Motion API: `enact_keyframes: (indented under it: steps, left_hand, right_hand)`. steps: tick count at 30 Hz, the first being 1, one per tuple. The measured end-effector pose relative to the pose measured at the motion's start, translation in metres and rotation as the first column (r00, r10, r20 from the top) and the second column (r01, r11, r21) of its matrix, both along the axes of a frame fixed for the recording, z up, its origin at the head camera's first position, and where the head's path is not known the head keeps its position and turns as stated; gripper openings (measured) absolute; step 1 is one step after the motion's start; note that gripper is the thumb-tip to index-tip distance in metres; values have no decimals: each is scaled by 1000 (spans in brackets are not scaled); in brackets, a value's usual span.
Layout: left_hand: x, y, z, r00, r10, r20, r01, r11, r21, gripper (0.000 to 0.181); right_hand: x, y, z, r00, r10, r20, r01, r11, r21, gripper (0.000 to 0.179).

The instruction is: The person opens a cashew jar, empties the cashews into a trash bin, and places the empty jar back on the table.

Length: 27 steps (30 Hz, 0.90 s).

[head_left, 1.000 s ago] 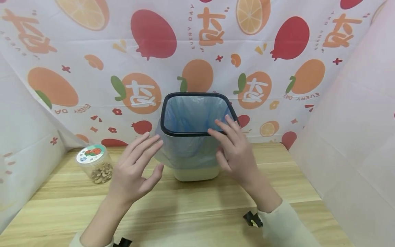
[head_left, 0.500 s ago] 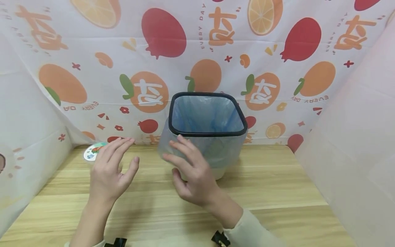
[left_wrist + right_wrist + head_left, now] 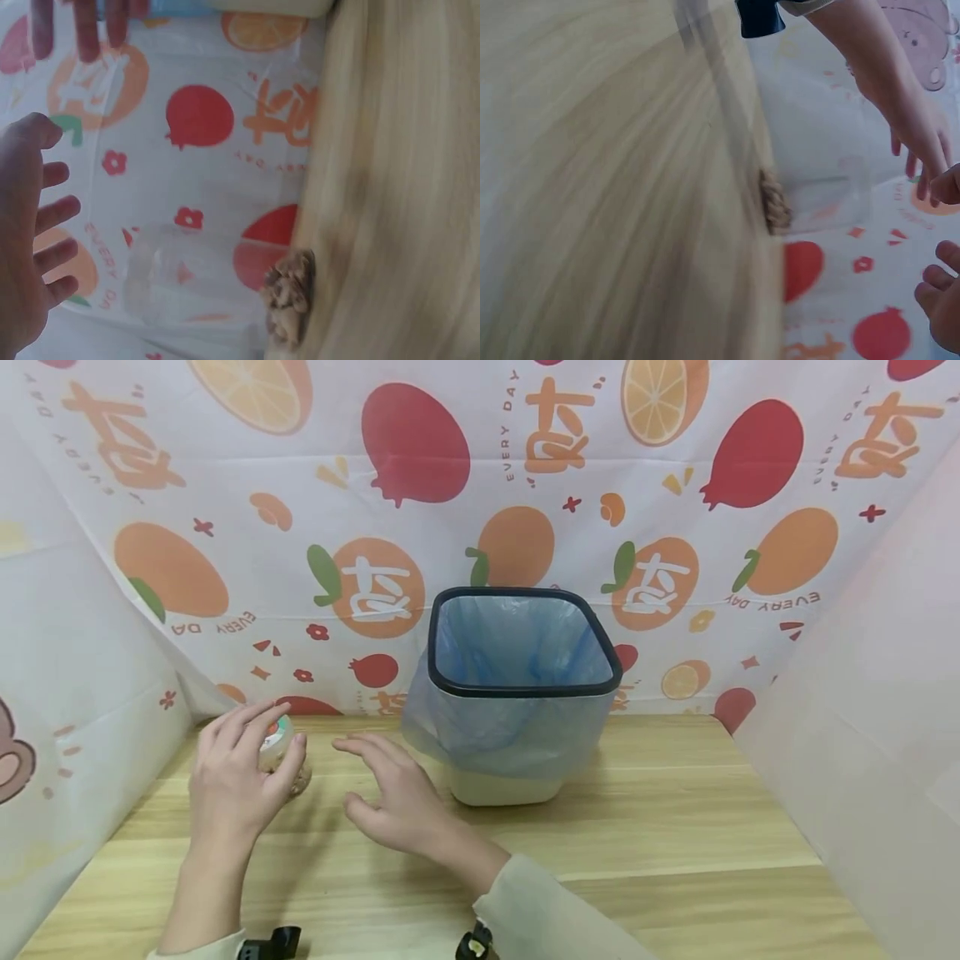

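Right hand (image 3: pixel 397 797) moved left, from bin (image 3: pixel 525 692) front toward jar (image 3: pixel 276 755). Jar on desk (image 3: pixel 675 827), left of bin, partly hidden by left hand (image 3: pixel 236 772). Both hands' fingers (image 3: pixel 58 214) slightly spread, pinching nothing. Likely reaching for jar: best cup both sides evenly, keep upright.

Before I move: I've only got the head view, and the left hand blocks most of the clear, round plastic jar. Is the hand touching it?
Observer: No. Both wrist views show the white fruit-print cloth through a gap between the left hand and the clear, round plastic jar.
Operator: Copy. How full is it?
Observer: Low. In the left wrist view the small brownish nuts lie only at the bottom, with see-through wall above them.
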<state>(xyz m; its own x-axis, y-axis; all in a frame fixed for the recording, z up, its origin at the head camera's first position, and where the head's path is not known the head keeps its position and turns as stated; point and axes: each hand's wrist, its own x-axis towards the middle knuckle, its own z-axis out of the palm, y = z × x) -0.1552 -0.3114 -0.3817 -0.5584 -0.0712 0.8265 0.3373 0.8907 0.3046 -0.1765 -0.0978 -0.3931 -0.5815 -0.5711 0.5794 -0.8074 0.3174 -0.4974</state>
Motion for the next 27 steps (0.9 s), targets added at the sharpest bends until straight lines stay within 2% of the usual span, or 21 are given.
enact_keyframes:
  steps: [3, 6, 8, 12, 17, 22, 27]
  left_hand:
    - [-3, -7, -6, 1000, 18, 16, -18, 1000, -6, 43]
    - [-7, -13, -13, 996, 38, 76, -38, 999, -7, 42]
    - [-9, -16, -18, 990, 45, 130, -46, 999, 3, 42]
    - [-11, -22, -26, 978, 47, 201, -53, 998, 25, 42]
    - [-9, -26, -32, 960, 61, 274, -76, 996, 44, 46]
    - [-9, -29, -32, 943, 65, 327, -86, 995, 51, 50]
    - [-9, -32, -31, 929, 71, 363, -94, 995, 46, 49]
  right_hand:
    - [-6, -17, -7, 988, 5, 154, -8, 1000, 21, 64]
    - [-13, -32, -14, 957, -7, 290, -1, 1000, 26, 70]
    - [-19, -42, -19, 938, -19, 346, 6, 999, 39, 74]
    - [-27, -59, -30, 912, -51, 407, 24, 997, 70, 80]
    - [-34, -78, -40, 884, -97, 457, 51, 992, 112, 91]
    - [-41, -93, -44, 871, -117, 478, 67, 990, 121, 101]
    - [-44, -108, -46, 841, -118, 528, 69, 991, 111, 106]
